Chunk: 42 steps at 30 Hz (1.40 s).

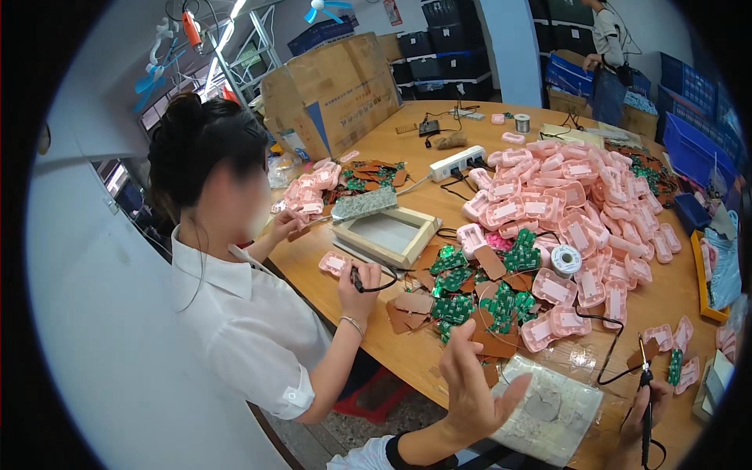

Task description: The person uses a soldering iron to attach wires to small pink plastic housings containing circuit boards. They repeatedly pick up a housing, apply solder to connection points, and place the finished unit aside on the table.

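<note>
Pink plastic dominated the worktop (415, 149): a broad heap of shells (536, 205) stood beyond a tangle of green circuit boards (453, 309) and brown panels (490, 262). Judging by that spread, the work was well short of done. Many boards lay loose among their wires, outside any shell, while a few more shells and a narrow green board (675, 366) lay near the person's right hand; whether any of those were finished could not be told. A spool of solder (565, 260) stood at the heap's near side.

The right hand (659, 401) had its fingers wrapped around the black handle of a soldering iron (646, 378), whose tip pointed up toward the far side, beside the small shells there. The left hand (470, 384) was raised at the near left side of a pale, stained plate (548, 407), its fingers extended and the thumb standing well apart from them. Nothing could be made out in its grip, and whether the fingertips touched the boards behind them was unclear.

Over to the left, a co-worker (251, 313) gripped a black-corded tool near a single pink shell (335, 264).
</note>
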Each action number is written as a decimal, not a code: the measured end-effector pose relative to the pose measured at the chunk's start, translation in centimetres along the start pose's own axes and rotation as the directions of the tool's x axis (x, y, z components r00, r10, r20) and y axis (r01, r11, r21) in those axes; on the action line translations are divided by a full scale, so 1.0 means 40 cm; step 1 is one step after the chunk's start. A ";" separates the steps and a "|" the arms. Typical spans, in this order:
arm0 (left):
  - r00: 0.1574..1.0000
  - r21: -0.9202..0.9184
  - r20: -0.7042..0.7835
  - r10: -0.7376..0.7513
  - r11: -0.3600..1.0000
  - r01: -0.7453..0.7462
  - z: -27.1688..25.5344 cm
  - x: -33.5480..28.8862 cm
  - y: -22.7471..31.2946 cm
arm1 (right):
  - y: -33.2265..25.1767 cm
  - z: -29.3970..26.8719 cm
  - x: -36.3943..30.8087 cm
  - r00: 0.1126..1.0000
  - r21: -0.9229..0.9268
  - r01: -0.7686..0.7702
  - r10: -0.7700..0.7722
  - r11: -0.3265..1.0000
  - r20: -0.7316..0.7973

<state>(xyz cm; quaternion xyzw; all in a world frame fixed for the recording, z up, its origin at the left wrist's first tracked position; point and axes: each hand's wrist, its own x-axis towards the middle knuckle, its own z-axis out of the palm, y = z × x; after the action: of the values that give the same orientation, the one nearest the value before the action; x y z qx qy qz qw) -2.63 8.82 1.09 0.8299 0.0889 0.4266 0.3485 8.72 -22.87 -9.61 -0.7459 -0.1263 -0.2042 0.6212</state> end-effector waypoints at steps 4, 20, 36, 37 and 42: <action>0.997 0.262 0.044 0.058 0.963 -0.068 0.033 -0.046 -0.084 | 0.003 0.024 0.013 0.984 -0.064 0.148 -0.153 0.987 -0.096; 0.648 -0.928 0.309 -0.696 -0.072 0.366 0.009 0.108 -0.243 | -0.031 0.042 0.011 0.989 -0.080 0.087 -0.096 0.993 -0.112; 0.628 -0.882 0.471 -0.620 -0.311 0.354 0.030 0.123 -0.313 | -0.005 0.017 0.013 0.999 -0.074 0.023 -0.026 0.997 -0.046; 0.624 -0.879 0.476 -0.619 -0.323 0.350 0.031 0.126 -0.316 | -0.004 0.017 0.012 0.999 -0.010 0.034 -0.034 0.999 -0.011; 0.633 -0.888 0.460 -0.622 -0.309 0.341 0.037 0.133 -0.320 | 0.018 0.018 0.012 0.981 -0.146 0.142 -0.159 0.979 -0.107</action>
<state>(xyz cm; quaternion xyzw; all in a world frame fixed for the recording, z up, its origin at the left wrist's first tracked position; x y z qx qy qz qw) 3.74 19.93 -4.44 0.1581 0.1360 0.2479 0.9461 9.56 -22.35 -10.14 -0.7620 -0.1311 -0.3028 0.5572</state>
